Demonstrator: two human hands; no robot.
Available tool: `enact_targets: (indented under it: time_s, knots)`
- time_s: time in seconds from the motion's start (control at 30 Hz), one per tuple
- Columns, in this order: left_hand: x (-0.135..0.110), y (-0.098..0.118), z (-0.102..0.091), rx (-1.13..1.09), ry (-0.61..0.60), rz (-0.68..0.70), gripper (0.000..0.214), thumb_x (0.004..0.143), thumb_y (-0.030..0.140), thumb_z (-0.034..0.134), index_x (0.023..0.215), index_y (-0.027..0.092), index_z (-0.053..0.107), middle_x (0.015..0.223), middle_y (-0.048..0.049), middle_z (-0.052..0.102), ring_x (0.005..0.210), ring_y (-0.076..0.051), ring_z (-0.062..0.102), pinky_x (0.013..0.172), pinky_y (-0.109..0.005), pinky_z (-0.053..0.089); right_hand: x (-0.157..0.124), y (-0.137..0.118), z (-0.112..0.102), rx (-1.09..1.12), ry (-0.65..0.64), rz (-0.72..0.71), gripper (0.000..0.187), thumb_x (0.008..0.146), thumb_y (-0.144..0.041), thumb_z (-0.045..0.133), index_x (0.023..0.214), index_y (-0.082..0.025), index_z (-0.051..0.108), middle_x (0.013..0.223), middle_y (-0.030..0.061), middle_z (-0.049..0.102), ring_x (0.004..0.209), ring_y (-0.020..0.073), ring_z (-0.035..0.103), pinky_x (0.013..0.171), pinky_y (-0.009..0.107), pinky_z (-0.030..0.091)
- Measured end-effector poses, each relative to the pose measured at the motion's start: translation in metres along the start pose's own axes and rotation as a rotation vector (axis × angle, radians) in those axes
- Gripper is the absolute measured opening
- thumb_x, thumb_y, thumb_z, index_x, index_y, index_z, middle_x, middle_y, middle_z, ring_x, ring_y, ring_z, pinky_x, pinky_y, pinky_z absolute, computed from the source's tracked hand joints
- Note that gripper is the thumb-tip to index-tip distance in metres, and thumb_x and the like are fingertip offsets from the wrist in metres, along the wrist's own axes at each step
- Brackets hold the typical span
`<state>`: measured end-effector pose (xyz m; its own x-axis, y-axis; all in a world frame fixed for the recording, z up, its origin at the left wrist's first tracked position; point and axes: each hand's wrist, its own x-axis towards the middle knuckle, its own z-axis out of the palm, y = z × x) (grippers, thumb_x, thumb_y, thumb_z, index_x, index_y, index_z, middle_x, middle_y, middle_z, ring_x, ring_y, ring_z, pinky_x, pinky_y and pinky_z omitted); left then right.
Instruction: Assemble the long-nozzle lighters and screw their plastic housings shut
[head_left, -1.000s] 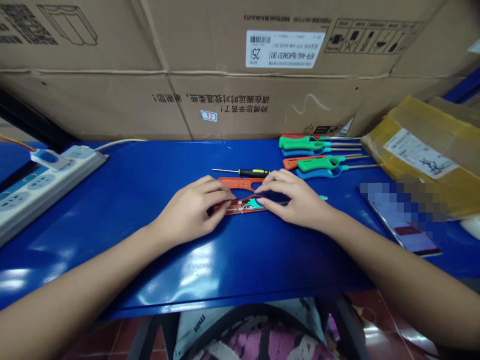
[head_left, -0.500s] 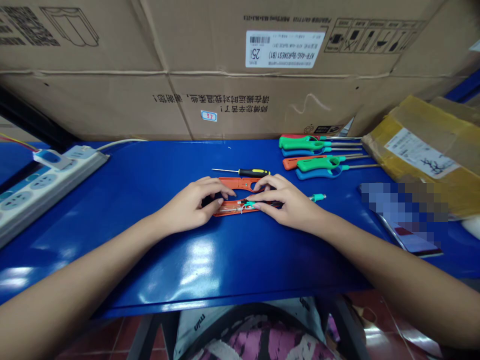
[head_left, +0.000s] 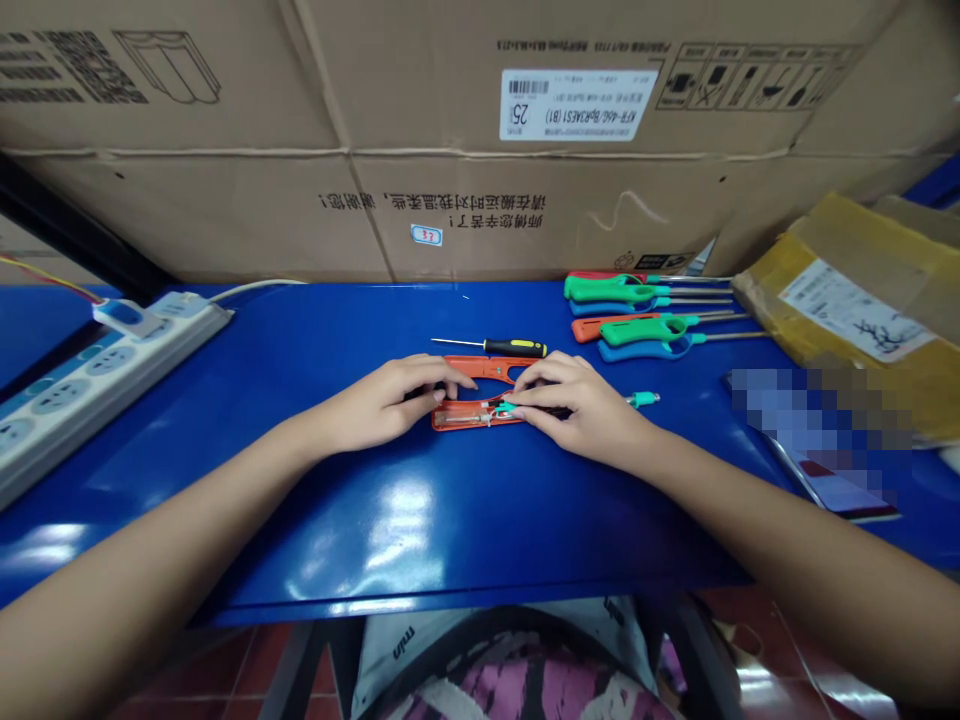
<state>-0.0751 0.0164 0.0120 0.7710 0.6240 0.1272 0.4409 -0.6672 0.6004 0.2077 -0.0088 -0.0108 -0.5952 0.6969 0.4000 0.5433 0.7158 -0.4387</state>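
An orange utility lighter lies taken apart on the blue table. Its near half shell [head_left: 457, 416] faces up with a clear tank and small parts inside. The other half shell [head_left: 480, 368] lies just behind it. My right hand [head_left: 581, 405] pinches the green trigger [head_left: 508, 407] at the middle of the near half, hiding the parts beneath. Past my fingers shows the teal nozzle end [head_left: 643, 398]. At the left end of the near shell is my left hand [head_left: 390, 400], fingers curved and apart from the thumb, whose tip is by the shell's corner.
A black and yellow screwdriver [head_left: 516, 347] lies behind the shells. Several assembled lighters [head_left: 630, 328] are grouped at the back right, near a yellow-taped carton [head_left: 862, 300]. A phone [head_left: 817, 450] lies to the right, a power strip [head_left: 105, 370] to the left. Large cardboard [head_left: 450, 240] stands behind.
My left hand has drawn slightly left, off the near shell, uncovering its end. My right hand stays pinched at the trigger. The whole view has shifted a little.
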Motion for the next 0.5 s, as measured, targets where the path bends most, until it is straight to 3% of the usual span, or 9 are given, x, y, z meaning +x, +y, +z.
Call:
enact_targets:
  time_s: [0.17,0.33,0.5]
  knots:
    - [-0.002,0.005,-0.005,0.109,-0.071,0.048,0.035,0.097,0.014,0.046,0.128,0.02,0.063,0.129,-0.0087,0.061,0.121,-0.022,0.059,0.11,-0.039,0.045,-0.001,0.001,0.001,0.001,0.009,-0.004,0.015,0.094,-0.022,0.066,0.101,-0.021,0.079,0.101,0.0084,0.072,0.101,0.0241,0.063,0.09,0.044,0.046]
    - [-0.002,0.009,-0.003,0.155,-0.061,0.092,0.036,0.095,0.014,0.048,0.127,0.019,0.064,0.126,-0.0091,0.063,0.117,-0.022,0.061,0.105,-0.036,0.05,0.001,-0.002,-0.002,0.0,0.022,0.034,0.021,0.095,-0.024,0.063,0.11,-0.021,0.076,0.106,0.0092,0.073,0.102,0.0251,0.063,0.091,0.045,0.048]
    - [-0.001,0.006,-0.004,0.159,0.058,0.078,0.031,0.096,0.015,0.048,0.12,0.018,0.067,0.118,-0.0095,0.066,0.111,-0.022,0.063,0.101,-0.037,0.052,0.005,0.003,-0.01,0.024,0.149,0.085,0.021,0.095,-0.021,0.058,0.109,-0.022,0.075,0.1,0.0074,0.073,0.092,0.0225,0.066,0.085,0.041,0.051]
